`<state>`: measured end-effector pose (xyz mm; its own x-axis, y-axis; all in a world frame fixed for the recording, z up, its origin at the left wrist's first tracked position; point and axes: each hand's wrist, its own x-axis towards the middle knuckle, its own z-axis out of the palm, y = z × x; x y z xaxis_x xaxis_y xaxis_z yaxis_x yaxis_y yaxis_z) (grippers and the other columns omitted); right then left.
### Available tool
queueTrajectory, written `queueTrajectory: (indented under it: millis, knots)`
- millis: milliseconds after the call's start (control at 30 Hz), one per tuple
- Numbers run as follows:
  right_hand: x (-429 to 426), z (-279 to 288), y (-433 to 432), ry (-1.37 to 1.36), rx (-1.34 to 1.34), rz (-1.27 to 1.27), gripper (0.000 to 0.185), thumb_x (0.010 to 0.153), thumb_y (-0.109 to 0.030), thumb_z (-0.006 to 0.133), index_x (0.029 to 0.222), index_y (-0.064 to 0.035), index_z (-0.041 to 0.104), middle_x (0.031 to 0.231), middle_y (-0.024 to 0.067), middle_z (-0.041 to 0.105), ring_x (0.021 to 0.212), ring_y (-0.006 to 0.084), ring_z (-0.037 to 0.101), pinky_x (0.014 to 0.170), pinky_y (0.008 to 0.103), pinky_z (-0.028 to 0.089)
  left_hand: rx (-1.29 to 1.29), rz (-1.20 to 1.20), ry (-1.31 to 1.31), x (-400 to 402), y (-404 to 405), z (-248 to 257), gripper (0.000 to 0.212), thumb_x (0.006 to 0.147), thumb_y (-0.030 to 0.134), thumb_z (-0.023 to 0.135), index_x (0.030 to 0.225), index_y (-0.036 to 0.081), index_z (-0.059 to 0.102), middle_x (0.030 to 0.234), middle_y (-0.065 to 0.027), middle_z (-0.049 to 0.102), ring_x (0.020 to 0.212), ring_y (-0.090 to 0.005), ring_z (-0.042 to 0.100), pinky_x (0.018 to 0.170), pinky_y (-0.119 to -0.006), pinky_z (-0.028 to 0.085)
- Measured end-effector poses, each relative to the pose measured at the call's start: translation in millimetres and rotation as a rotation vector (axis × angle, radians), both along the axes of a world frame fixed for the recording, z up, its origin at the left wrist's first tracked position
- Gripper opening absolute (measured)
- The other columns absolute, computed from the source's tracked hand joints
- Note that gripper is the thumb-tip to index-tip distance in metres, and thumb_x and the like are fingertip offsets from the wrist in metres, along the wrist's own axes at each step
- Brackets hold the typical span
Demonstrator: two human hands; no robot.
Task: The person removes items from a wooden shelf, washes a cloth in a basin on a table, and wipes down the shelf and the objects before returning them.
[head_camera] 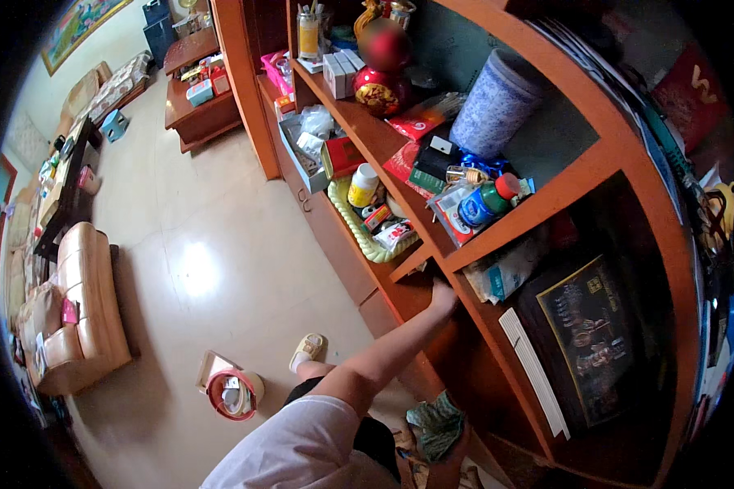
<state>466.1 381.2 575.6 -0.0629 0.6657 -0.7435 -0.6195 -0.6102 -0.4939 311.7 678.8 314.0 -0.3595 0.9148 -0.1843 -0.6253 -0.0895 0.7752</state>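
My left hand [444, 298] reaches from a white-sleeved arm into a low compartment of the reddish wooden shelf unit [404, 287]. Its fingers are hidden behind the shelf divider, so what they touch does not show. Down at the lower edge, my right hand [456, 449] holds a crumpled green cloth [435, 425], which covers most of the fingers. Just above the left hand stands a pale yellow woven-edge basket [374, 252] with a white-and-yellow bottle [363, 184] and small packets.
A red-rimmed bucket [260, 385] with items inside stands on the tiled floor beside my slippered foot [309, 351]. The shelves hold a blue-white cylindrical container [495, 104], a red gourd ornament [382, 88], a green bottle [486, 202] and a dark box [587, 342]. An armchair [92, 299] is at left.
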Motion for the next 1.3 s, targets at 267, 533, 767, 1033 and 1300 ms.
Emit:
queueTrajectory:
  millis: [267,533,767,1033,1300]
  knots:
    - [-8.5,-2.9,0.9,0.187,0.019,0.052,0.049,0.09,-0.039,0.052,0.125,-0.0048,0.053,0.117,0.0128,0.059,0.102,0.0292,0.058,0.088,0.0422,0.047,-0.011,0.433,0.873,-107.1,-184.8,244.3,0.034,0.078,0.016,0.077,0.092,0.003,0.049,0.087,-0.007,0.047,0.075,-0.0177,0.05,0.068,-0.029,0.044]
    - [-37.3,-3.2,26.8,0.079,0.067,0.152,0.04,0.091,-0.033,0.054,0.116,-0.0017,0.058,0.117,0.0083,0.062,0.105,0.0243,0.058,0.095,0.0373,0.043,-0.018,0.481,1.153,-126.8,-148.1,301.5,0.035,0.077,0.023,0.075,0.092,0.003,0.051,0.087,-0.0114,0.048,0.077,-0.028,0.052,0.067,-0.037,0.046]
    - [-33.7,1.5,13.2,0.001,0.074,0.159,0.041,0.09,-0.033,0.055,0.118,-0.0029,0.058,0.117,0.008,0.062,0.105,0.0247,0.058,0.094,0.0367,0.043,-0.065,0.141,0.726,-149.7,-157.6,299.3,0.013,0.084,0.011,0.07,0.087,0.0,0.063,0.081,-0.004,0.064,0.073,-0.01,0.061,0.067,-0.025,0.049]
    - [-29.6,4.0,9.9,-0.019,0.123,0.197,0.042,0.091,-0.035,0.053,0.119,-0.0028,0.058,0.117,0.0077,0.062,0.104,0.024,0.059,0.093,0.0364,0.043,0.047,-0.055,0.23,-173.3,-158.1,277.3,0.013,0.088,0.013,0.066,0.091,0.002,0.058,0.088,-0.0064,0.067,0.084,-0.0122,0.062,0.078,-0.026,0.049]
    - [-22.2,-30.6,-0.1,-0.006,0.05,0.178,0.038,0.094,-0.035,0.049,0.116,-0.0061,0.058,0.111,0.0068,0.063,0.098,0.0252,0.061,0.089,0.0389,0.046,-0.235,0.282,0.342,-169.1,-206.1,210.5,0.014,0.088,0.011,0.067,0.091,0.001,0.057,0.082,-0.008,0.064,0.077,-0.0149,0.064,0.068,-0.027,0.053]
